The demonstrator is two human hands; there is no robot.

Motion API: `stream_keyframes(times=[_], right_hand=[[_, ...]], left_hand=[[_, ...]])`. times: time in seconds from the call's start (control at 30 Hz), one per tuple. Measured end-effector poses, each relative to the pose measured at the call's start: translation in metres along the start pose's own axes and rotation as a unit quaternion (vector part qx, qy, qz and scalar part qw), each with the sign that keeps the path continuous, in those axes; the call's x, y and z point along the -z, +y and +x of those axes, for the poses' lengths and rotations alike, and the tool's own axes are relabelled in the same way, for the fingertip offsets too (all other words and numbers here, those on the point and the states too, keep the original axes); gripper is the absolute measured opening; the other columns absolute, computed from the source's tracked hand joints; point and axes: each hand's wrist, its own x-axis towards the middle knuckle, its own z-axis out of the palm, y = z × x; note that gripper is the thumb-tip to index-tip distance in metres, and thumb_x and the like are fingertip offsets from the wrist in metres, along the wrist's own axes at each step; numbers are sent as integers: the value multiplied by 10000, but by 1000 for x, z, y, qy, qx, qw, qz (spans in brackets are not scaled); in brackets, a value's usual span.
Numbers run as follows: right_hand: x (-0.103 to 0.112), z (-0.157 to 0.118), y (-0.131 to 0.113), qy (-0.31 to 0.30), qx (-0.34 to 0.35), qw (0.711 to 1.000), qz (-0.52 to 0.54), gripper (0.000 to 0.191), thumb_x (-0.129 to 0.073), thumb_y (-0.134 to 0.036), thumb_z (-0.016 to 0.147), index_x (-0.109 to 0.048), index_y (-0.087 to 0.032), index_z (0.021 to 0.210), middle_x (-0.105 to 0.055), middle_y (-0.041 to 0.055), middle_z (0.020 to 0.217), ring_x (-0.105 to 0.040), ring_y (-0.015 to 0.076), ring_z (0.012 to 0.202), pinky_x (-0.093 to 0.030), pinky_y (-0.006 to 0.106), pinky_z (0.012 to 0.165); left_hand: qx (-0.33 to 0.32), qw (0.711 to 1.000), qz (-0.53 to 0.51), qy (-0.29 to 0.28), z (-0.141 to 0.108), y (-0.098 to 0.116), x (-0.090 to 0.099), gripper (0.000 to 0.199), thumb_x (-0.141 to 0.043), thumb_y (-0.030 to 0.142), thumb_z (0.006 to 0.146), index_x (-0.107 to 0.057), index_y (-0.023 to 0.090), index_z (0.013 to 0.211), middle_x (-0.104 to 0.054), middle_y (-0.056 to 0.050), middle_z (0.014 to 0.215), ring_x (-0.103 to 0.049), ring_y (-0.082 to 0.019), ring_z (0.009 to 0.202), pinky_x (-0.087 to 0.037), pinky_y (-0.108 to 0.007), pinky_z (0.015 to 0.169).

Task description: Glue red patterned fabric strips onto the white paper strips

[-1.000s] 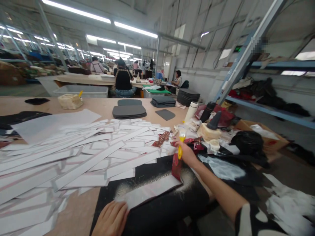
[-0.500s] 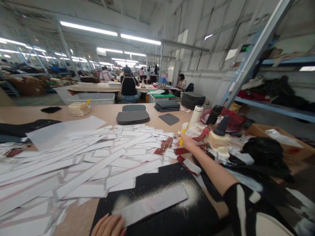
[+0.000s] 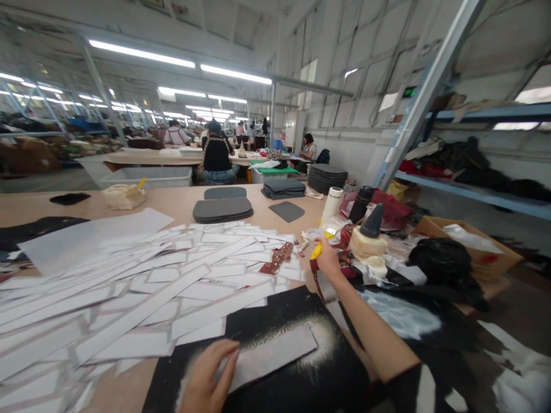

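My left hand [image 3: 210, 373] lies over the left part of a white strip [image 3: 275, 355], thumb and fingers drawn together on it. Beneath the strip is a black board [image 3: 336, 367] smeared with whitish residue. My right hand [image 3: 327, 261] is closed round a brush with a yellow handle [image 3: 316, 250], held above the right side of the table. Close to that hand are dark red scraps [image 3: 346, 236] and a glue-crusted pot with a dark cone top [image 3: 368, 244]. Many loose white strips [image 3: 206, 269] cover the table to the left, with a red patterned piece [image 3: 276, 258] on them.
Stacks of grey panels [image 3: 221, 210] stand at the table's far side. A white bottle [image 3: 332, 203] and a black bottle [image 3: 360, 205] are at the right, near a cardboard box [image 3: 469, 244]. A crusted tub [image 3: 123, 196] sits far left. Other people work at tables behind.
My left hand has shifted from the strip's left end further onto it, its fingers drawing together. My right hand has turned the brush and come slightly lower. The view has swung a little right.
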Motion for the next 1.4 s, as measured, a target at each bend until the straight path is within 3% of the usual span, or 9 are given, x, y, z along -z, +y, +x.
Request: stream_keyframes(times=[0.07,0.2,0.3,0.4,0.57,0.87,1.03,1.17,1.4], right_hand=[[13,-2,-4,48,8,996,73,325,-364,-176,803,-492,-192,1102,-625,43,865,-575,163,758,-399,251,645],[17,-5,-6,98,4,968,231,271,-485,-271,723,-533,-202,981,-611,17,790,-561,174,699,-428,295,659],[14,-4,3,105,3,959,263,272,-512,-321,686,-531,-189,923,-588,17,743,-543,173,644,-445,307,619],[19,3,17,119,4,953,278,271,-515,-339,667,-520,-186,890,-566,12,716,-531,166,611,-457,301,576],[52,39,36,147,-8,945,293,312,-495,-319,664,-511,-187,946,-521,-6,727,-506,131,546,-455,268,504],[99,98,53,146,14,948,282,408,-424,-222,656,-497,-194,1057,-548,-3,790,-527,107,533,-456,225,468],[121,103,77,204,12,956,210,411,-397,-180,669,-508,-172,1064,-588,35,812,-548,140,582,-450,261,540],[132,103,87,203,39,961,184,329,-418,-214,706,-532,-181,1012,-614,55,847,-571,167,670,-449,288,627],[111,71,63,103,87,964,229,274,-469,-386,780,-525,-208,980,-654,41,833,-612,186,733,-459,296,679]], left_hand=[[108,985,-115,-76,43,27,-31,200,-491,340,831,-650,226,872,-683,-12,881,-628,-160,827,-502,-262,742],[216,934,-244,-148,131,71,-109,230,-476,272,828,-633,161,954,-674,-58,921,-619,-150,817,-483,-249,740],[237,930,-233,-156,171,94,-156,325,-467,241,826,-558,129,1117,-664,-87,949,-623,-140,739,-480,-245,663],[229,939,-202,-159,188,106,-182,374,-582,250,749,-574,121,1100,-660,-97,953,-618,-169,806,-465,-260,718],[234,944,-150,-176,211,103,-191,142,-615,256,706,-678,182,810,-678,-65,838,-605,-200,873,-437,-261,768],[272,931,-155,-188,280,101,-206,228,-524,302,783,-668,128,820,-646,-61,691,-601,-190,713,-459,-292,683],[254,930,-189,-187,280,100,-210,55,-637,169,673,-655,138,715,-664,-111,849,-542,-268,1011,-395,-383,889],[235,922,-261,-160,295,128,-212,133,-639,131,661,-655,160,790,-623,-110,1072,-442,-260,1165,-321,-383,983],[288,822,-464,-163,306,188,-211,237,-511,319,815,-603,101,796,-662,-100,790,-625,-134,693,-495,-276,702]])
